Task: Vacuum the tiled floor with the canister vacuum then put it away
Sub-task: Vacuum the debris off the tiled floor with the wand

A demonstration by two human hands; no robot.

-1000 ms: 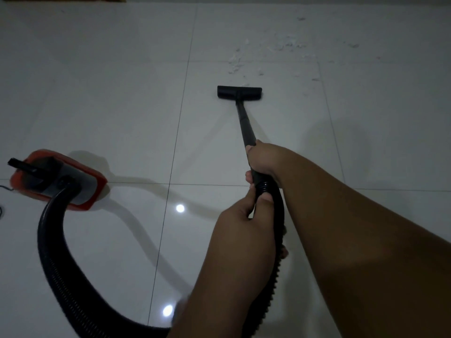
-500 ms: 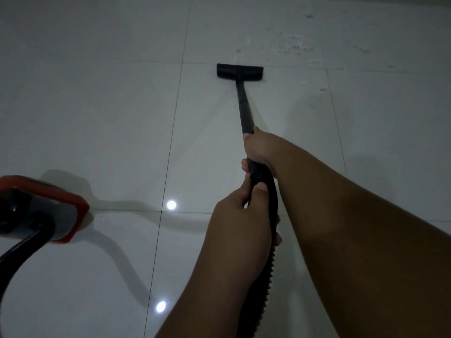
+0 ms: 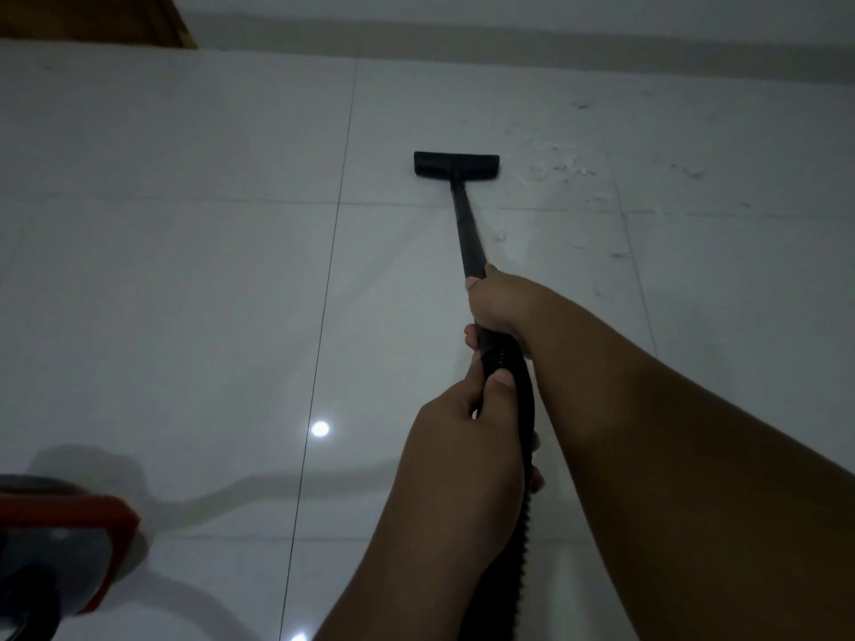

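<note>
A black floor nozzle (image 3: 456, 165) rests flat on the white tiled floor (image 3: 176, 289), just past a grout line. Its black wand (image 3: 468, 233) runs back toward me. My right hand (image 3: 502, 300) grips the wand's near end from above. Just behind it, my left hand (image 3: 467, 437) is closed around the ribbed black hose (image 3: 525, 395), thumb on top. The hose drops out of view below my arms. The red and grey canister (image 3: 65, 543) sits at the bottom left, partly cut off by the frame's edge. White crumbs and dust (image 3: 569, 171) lie on the tiles right of the nozzle.
A pale skirting and wall (image 3: 509, 34) run along the far edge of the floor. A brown wooden corner (image 3: 92, 18) shows at the top left. More dark specks (image 3: 694, 173) lie farther right. Ceiling lights reflect on the glossy tiles.
The nozzle has been pushed forward across the grout line and over the left part of the crumbs. The view has shifted forward, so the canister has slid toward the bottom left corner.
</note>
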